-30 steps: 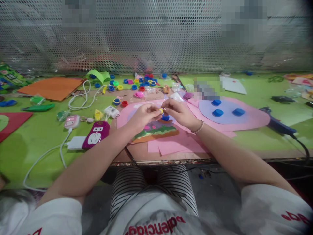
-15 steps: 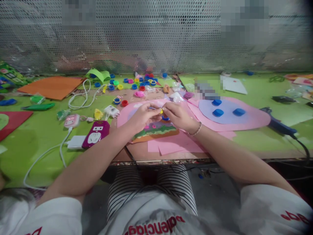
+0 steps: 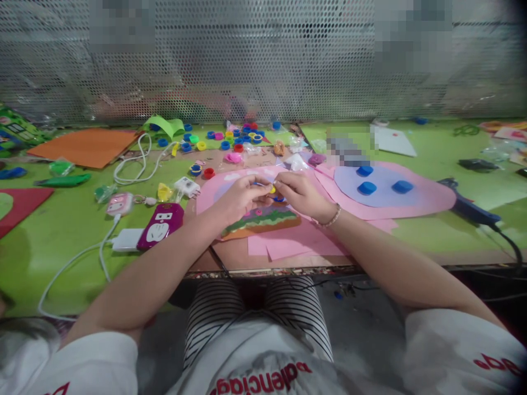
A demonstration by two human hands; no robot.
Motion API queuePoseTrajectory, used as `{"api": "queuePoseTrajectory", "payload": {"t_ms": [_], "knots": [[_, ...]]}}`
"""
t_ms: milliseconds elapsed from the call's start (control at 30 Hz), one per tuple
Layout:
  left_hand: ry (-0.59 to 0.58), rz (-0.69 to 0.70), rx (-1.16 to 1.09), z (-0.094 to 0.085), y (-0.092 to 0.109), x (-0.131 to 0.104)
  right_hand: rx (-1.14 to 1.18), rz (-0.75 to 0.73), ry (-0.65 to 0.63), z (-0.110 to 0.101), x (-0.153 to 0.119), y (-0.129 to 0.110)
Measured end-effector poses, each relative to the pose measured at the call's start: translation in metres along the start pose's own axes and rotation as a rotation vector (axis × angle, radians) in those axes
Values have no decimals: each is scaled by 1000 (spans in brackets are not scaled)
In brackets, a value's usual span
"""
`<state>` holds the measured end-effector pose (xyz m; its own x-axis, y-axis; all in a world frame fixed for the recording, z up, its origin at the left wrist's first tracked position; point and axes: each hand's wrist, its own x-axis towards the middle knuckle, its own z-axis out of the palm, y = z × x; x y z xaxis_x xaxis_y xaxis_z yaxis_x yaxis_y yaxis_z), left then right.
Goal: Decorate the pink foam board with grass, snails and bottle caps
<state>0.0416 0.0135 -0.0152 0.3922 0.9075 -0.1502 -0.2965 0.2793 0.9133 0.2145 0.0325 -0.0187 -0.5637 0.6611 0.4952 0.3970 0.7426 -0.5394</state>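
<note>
My left hand (image 3: 249, 196) and my right hand (image 3: 300, 193) meet above a pink paper craft picture (image 3: 206, 189). Between their fingertips is a small yellow piece (image 3: 272, 189), pinched from both sides; its exact kind is too small to make out. Just below the fingers shows part of a blue ring-shaped cap (image 3: 279, 199). The picture carries a green and orange strip (image 3: 263, 224) along its lower edge and small pink bits. My fingers cover much of its middle.
Several coloured bottle caps (image 3: 225, 145) lie at the back. To the right sits a pink and lilac paper shape (image 3: 428, 192) with blue caps, beside a dark corded tool (image 3: 473, 211). On the left are a purple power socket (image 3: 161, 226), a white charger (image 3: 187, 187) and cables.
Both hands stay over the picture, fingers shifting only slightly around the yellow piece. The whole view has moved a little.
</note>
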Motion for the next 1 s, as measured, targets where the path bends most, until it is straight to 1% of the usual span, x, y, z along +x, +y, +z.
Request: {"api": "queuePoseTrajectory", "payload": {"t_ms": [200,567,800,900,1000], "knots": [[-7,33,-19,-4,-5,4,29,82,-15,-7,0,-5],[20,103,93,-1,-5,3,13,103,-43,-3,2,-2],[11,142,125,-4,-9,7,2,102,-51,-2,2,-3],[10,147,131,-4,-9,7,26,120,-61,-1,2,-2],[21,121,109,-4,-9,7,111,159,-66,-1,2,-2]]}}
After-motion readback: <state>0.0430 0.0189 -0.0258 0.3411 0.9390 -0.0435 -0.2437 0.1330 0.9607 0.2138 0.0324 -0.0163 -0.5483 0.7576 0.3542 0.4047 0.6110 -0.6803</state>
